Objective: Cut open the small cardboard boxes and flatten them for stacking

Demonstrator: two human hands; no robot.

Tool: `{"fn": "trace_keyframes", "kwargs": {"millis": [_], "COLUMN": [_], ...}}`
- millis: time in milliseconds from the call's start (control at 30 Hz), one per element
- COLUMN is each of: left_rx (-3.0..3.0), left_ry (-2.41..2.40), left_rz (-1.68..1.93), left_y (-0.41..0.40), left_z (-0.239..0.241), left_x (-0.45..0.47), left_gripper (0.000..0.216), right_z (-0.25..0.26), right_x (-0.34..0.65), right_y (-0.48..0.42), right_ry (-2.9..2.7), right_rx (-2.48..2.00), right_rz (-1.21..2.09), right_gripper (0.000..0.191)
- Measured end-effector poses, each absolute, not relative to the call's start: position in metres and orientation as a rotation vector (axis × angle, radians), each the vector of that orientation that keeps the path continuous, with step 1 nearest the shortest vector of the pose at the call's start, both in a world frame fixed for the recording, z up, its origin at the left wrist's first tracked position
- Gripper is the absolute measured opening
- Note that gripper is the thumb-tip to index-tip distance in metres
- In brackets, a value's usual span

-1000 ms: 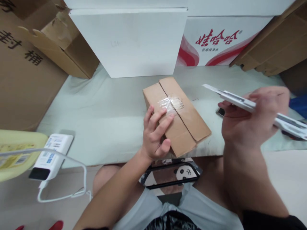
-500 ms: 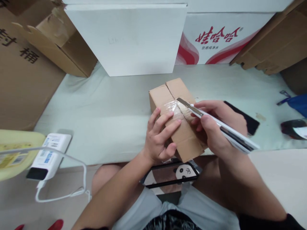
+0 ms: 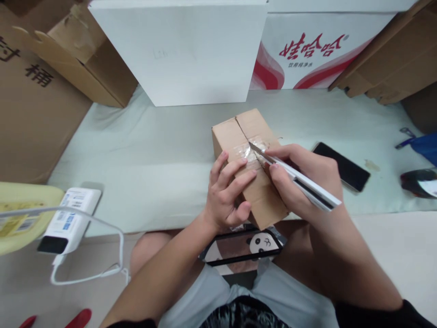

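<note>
My left hand (image 3: 227, 193) clasps the near-left corner of the one cardboard box (image 3: 228, 132), fingers on top and thumb on its side. My right hand (image 3: 312, 171) is closed round the one utility knife (image 3: 309, 187), whose tip touches the clear tape (image 3: 247, 148) on the seam. The box sits at the table's (image 3: 153, 159) near edge, its long axis running far-left to near-right. One phone (image 3: 341, 166) lies to the right.
</note>
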State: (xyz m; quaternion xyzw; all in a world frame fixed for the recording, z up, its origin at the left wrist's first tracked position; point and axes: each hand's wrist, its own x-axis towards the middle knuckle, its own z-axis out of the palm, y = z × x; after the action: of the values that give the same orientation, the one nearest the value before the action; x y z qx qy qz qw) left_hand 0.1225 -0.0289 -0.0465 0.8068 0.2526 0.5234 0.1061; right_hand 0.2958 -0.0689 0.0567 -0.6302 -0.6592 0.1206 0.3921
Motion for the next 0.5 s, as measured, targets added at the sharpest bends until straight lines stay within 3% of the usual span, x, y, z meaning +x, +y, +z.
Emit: {"fn": "trace_keyframes", "kwargs": {"millis": [500], "left_rx": [2.379], "left_ry": [0.764], "left_rz": [1.573], "left_y": [-0.0277], "left_z": [-0.0483], "left_x": [0.1223], "left_gripper": [0.055], "right_z": [0.0632], "right_x": [0.2950], "right_y": [-0.0743], "right_ry": [-1.723], "right_rx": [-1.549], "right_rz": [0.307], "right_gripper": [0.016]}}
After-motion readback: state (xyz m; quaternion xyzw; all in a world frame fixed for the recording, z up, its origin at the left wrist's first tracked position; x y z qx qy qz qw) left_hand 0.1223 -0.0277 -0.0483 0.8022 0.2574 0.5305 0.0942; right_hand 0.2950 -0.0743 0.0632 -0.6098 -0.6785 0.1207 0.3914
